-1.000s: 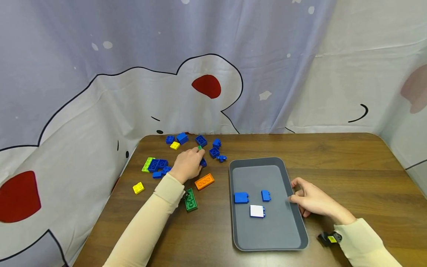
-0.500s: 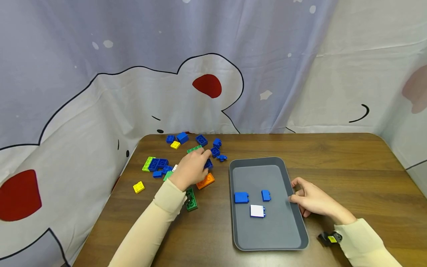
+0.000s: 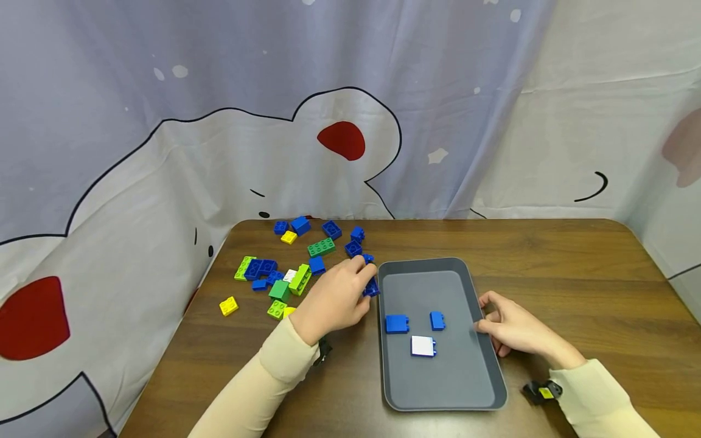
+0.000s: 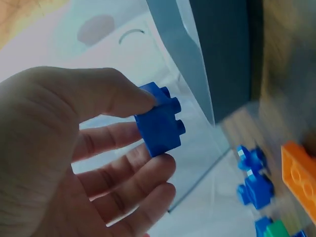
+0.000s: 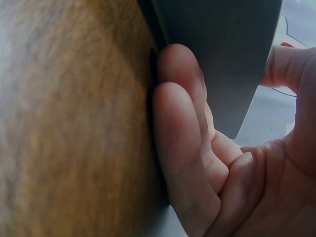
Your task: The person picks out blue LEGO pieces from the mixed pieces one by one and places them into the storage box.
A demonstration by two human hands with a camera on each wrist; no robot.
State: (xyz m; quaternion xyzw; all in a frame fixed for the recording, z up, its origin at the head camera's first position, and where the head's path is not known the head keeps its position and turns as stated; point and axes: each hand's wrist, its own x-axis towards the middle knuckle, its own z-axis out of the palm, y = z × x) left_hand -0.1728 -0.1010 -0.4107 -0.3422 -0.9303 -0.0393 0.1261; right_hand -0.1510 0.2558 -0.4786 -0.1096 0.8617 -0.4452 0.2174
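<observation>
My left hand (image 3: 335,297) pinches a blue brick (image 4: 160,131) between thumb and fingers, just off the tray's left edge in the head view. The brick's studs point away from the palm in the left wrist view. With my right hand (image 3: 509,322) I grip the right side of a grey tray (image 3: 432,389), thumb over the rim and the other fingers against its outer wall. Inside the tray lie a larger blue brick (image 3: 397,324), a smaller blue brick (image 3: 436,320) and a white-faced brick (image 3: 421,345) with blue studs.
Several loose bricks lie left of the tray, among them a green brick (image 3: 320,247), a lime brick (image 3: 300,280) and a yellow brick (image 3: 228,306). An orange brick (image 4: 300,173) shows in the left wrist view. A patterned curtain (image 3: 438,109) hangs behind the table.
My left hand has moved right, from the brick pile to the tray's edge, carrying the blue brick. Green, lime and white bricks it covered now show. My right hand has stayed still.
</observation>
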